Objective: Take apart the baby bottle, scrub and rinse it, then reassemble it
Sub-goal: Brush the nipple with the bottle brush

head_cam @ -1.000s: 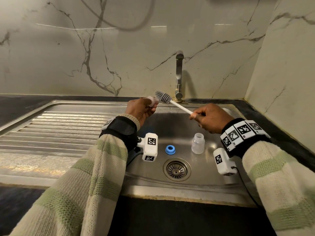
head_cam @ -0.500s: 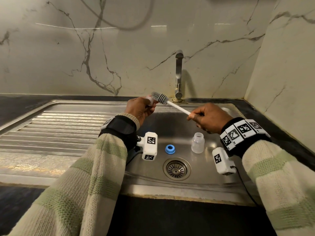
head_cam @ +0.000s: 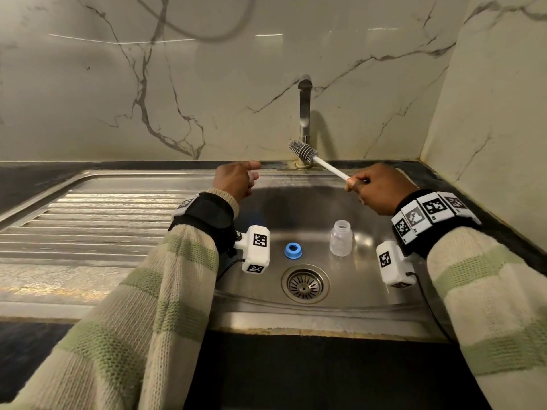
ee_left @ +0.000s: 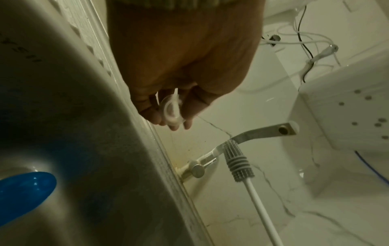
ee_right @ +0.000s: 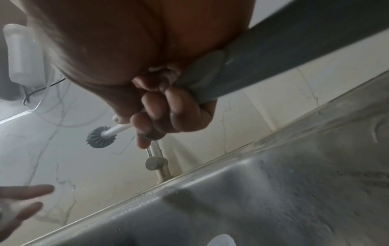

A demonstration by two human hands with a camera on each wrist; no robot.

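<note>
My left hand [head_cam: 236, 179] is raised over the sink's back left and pinches the clear silicone nipple [ee_left: 171, 109] between its fingertips. My right hand [head_cam: 376, 190] grips the white handle of the bottle brush; its grey bristled head [head_cam: 302, 150] points up and left in front of the tap, well apart from the nipple. The brush head [ee_right: 101, 137] also shows in the right wrist view. The clear bottle body [head_cam: 341, 238] stands upright and open on the sink floor. Left of it lies the blue screw ring [head_cam: 293, 250].
The steel sink basin [head_cam: 266, 208] has a round drain [head_cam: 305, 284] near its front. A ribbed drainboard [head_cam: 88, 226] lies to the left. The tap [head_cam: 305, 108] stands at the back against a marble wall. Dark countertop [head_cam: 296, 365] borders the sink.
The brush head has pulled away from the nipple, rising up and to the right toward the tap. My left hand stays raised with the nipple.
</note>
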